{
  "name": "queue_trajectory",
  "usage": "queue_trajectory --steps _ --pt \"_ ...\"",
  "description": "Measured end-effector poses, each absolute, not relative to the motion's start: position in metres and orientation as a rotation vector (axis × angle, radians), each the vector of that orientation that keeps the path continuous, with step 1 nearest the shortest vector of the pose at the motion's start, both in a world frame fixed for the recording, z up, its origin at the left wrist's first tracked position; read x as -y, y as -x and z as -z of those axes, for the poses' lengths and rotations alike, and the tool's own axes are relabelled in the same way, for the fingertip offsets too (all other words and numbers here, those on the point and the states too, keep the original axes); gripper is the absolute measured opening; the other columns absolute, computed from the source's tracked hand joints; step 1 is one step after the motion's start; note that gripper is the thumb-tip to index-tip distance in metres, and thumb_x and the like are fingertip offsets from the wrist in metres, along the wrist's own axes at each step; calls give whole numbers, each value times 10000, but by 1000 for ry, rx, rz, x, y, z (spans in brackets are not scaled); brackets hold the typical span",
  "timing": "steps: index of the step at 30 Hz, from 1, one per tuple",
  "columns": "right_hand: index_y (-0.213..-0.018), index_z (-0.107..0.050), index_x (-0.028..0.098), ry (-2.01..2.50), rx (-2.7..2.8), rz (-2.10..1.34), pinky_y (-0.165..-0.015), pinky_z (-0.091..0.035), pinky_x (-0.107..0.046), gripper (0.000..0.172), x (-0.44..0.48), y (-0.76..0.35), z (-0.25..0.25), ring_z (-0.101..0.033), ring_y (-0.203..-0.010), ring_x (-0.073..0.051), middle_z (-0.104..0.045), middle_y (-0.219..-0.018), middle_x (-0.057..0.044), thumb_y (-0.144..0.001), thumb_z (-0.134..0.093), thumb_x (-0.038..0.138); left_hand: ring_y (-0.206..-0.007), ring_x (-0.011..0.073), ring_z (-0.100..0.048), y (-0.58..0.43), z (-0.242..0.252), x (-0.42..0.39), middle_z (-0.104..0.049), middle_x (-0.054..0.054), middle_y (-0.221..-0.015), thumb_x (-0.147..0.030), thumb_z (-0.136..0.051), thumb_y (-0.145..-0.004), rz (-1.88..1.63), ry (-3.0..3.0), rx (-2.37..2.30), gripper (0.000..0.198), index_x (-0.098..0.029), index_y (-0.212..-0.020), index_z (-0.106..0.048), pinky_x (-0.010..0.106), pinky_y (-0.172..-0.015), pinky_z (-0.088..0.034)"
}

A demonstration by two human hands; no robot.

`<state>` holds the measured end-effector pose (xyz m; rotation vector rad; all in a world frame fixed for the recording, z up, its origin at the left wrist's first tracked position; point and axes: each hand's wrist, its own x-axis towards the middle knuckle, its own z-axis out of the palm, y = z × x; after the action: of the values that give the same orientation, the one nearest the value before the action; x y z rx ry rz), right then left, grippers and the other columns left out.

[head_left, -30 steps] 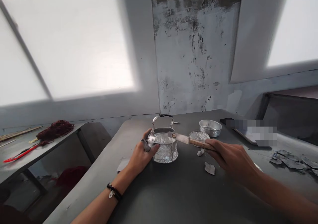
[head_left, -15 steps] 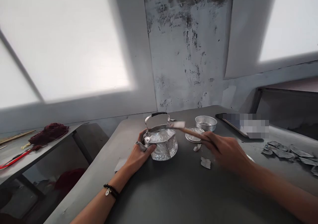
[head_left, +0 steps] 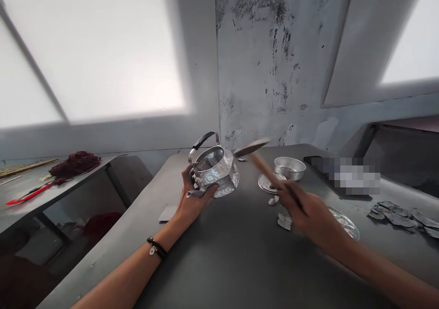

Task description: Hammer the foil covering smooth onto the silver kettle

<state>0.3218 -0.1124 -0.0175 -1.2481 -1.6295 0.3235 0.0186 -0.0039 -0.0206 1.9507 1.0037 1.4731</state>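
My left hand [head_left: 193, 194] grips a dented silver kettle [head_left: 216, 171] by its spout side and holds it tilted, its open mouth turned toward me and its black-topped handle [head_left: 203, 141] leaning left. My right hand [head_left: 307, 212] is closed round the wooden handle of a hammer [head_left: 261, 160]. The hammer's head hangs just right of the kettle's rim, blurred by motion. The kettle's base edge rests on the dark grey table [head_left: 240, 263].
A small silver strainer bowl [head_left: 290, 167] and a round lid [head_left: 270, 182] lie behind my right hand. Metal scraps [head_left: 284, 221] lie beside it, with more scraps [head_left: 401, 215] at far right. A side bench at left holds dark red yarn [head_left: 73, 164] and a red tool [head_left: 29, 194].
My left hand has tipped the kettle up from upright to tilted toward me. My right hand has swung the hammer's head up and away from the kettle's top.
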Motion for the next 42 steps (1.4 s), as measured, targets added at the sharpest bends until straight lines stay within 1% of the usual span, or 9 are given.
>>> queue_trajectory --steps 2,6,11,17,22,28,32,38,42 --pt "-1069 -647 308 1284 1754 -273 -497 -435 -300 271 113 -320 17 -553 -490 -170 -617 -631 51 -1077 -541 557 -1286 299 -639 -19 21 4 -604 110 -1403 -475 -833 -889 -1466 -1955 -1024 797 -340 -1469 -304 446 -1043 -524" --pt "-1132 -626 306 1300 1761 -184 -474 -412 -283 299 114 -322 16 -532 -457 -160 -594 -612 66 -1125 -441 540 -1308 308 -624 -17 24 3 -583 125 -1444 -486 -833 -897 -1429 -1982 -1007 817 -342 -1494 -294 449 -1040 -524" --pt "-1100 -631 309 1352 1775 -69 -441 -375 -275 318 114 -329 12 -512 -427 -157 -564 -574 72 -1111 -458 575 -1280 302 -646 -16 25 2 -599 120 -1431 -481 -836 -896 -1445 -1998 -1074 809 -332 -1505 -326 442 -1035 -531" --pt "-1083 -647 303 1372 1783 -79 -457 -407 -277 352 114 -331 10 -547 -448 -158 -632 -618 50 -1102 -456 597 -1260 307 -640 -17 18 7 -573 110 -1441 -453 -860 -862 -1457 -2022 -1127 797 -335 -1471 -359 436 -996 -554" --pt "-1066 -666 298 1393 1689 -90 -426 -374 -279 385 114 -332 8 -497 -405 -150 -550 -549 64 -1098 -445 612 -1250 296 -630 -17 17 7 -565 99 -1449 -457 -865 -852 -1459 -2044 -1137 773 -347 -1456 -396 401 -948 -564" --pt "-1033 -693 310 1389 1805 -119 -463 -426 -292 373 112 -334 11 -580 -450 -174 -630 -580 45 -1061 -507 632 -1212 304 -640 -15 19 5 -573 124 -1458 -449 -863 -851 -1420 -2067 -1191 796 -328 -1484 -395 432 -958 -556" --pt "-1046 -683 297 1418 1632 -91 -424 -387 -281 407 114 -335 9 -518 -411 -159 -564 -548 54 -1086 -457 634 -1272 324 -630 -15 18 7 -575 129 -1479 -460 -854 -862 -1417 -2054 -1175 804 -325 -1491 -373 466 -1024 -524" --pt "-1026 -687 299 1397 1797 -133 -432 -410 -288 397 109 -332 16 -539 -420 -176 -583 -542 46 -1061 -493 643 -1253 318 -661 -13 18 8 -636 104 -1415 -501 -835 -890 -1347 -2013 -1148 781 -327 -1491 -368 463 -1041 -522" --pt "-1053 -690 299 1439 1651 -78 -423 -377 -280 422 111 -336 14 -499 -420 -160 -576 -567 48 -1065 -482 666 -1254 306 -681 -10 20 4 -625 111 -1457 -500 -837 -903 -1339 -2005 -1079 797 -327 -1515 -356 451 -1061 -535"
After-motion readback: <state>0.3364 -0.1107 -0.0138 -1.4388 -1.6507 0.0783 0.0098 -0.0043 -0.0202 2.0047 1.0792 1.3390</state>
